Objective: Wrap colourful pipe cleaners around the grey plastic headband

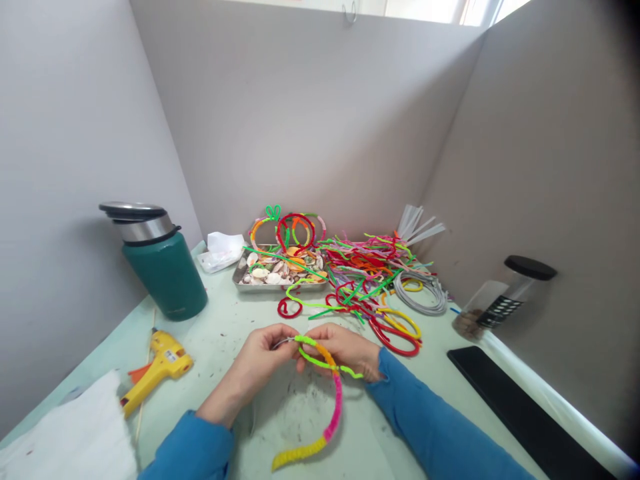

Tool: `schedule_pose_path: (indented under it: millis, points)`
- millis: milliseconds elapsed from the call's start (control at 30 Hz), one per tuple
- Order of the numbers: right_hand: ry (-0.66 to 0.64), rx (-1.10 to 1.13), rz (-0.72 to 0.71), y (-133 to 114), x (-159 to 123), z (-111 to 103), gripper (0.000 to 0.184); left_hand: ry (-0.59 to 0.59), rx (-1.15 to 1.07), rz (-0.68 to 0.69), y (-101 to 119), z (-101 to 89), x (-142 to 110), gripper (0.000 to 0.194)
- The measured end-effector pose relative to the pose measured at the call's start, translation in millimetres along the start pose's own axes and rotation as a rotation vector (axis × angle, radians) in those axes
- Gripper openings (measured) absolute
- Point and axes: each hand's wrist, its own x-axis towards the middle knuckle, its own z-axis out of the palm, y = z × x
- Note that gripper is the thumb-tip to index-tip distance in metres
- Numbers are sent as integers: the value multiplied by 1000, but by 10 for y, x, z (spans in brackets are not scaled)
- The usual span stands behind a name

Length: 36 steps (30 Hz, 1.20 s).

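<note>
My left hand (257, 363) and my right hand (345, 350) meet over the pale green table (220, 333), both pinched on a curved band (327, 417) wrapped in yellow, pink and orange fuzzy wire. The band's bare grey end sits at my left fingertips. A lime green pipe cleaner (320, 360) winds round the band's top between my hands, its loose end trailing right under my right hand. The band's yellow end hangs down toward me.
A pile of coloured pipe cleaners (370, 270) and wrapped hoops lies behind. A metal tray of shells (277, 270), green flask (163, 263), yellow glue gun (157, 370), white cloth (75, 437), glass jar (495, 303) and black bar (525, 413) surround it. Grey partition walls enclose the desk.
</note>
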Motion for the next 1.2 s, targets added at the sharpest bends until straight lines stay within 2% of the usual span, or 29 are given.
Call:
schedule_pose_path:
  millis: [100,300,467,633,900,1000,1200]
  points:
    - [-6,18,-18,19,27,27,35,3,0,15,-5,-1,-7,17]
    - [169,-100,-94,26,67,59,34,0,-1,18,-3,-5,-11,20]
    - [142,-235,-98,-52,0,-21,34,-65,12,44,55,1,-33,23]
    - [240,-359,-141,-103,-35,-49,31,-29,10,-4,89,0,-60,28]
    - [218,-154,-99,-23,23,13,28,-37,-33,-69,78,-6,-44,36]
    - [332,-292,-183,-16,55,-8,24,-46,-19,-54,77,-15,-45,33]
    - [531,-693,-487,-5,90,-5,12,-17,-43,-91,53,-19,-31,33]
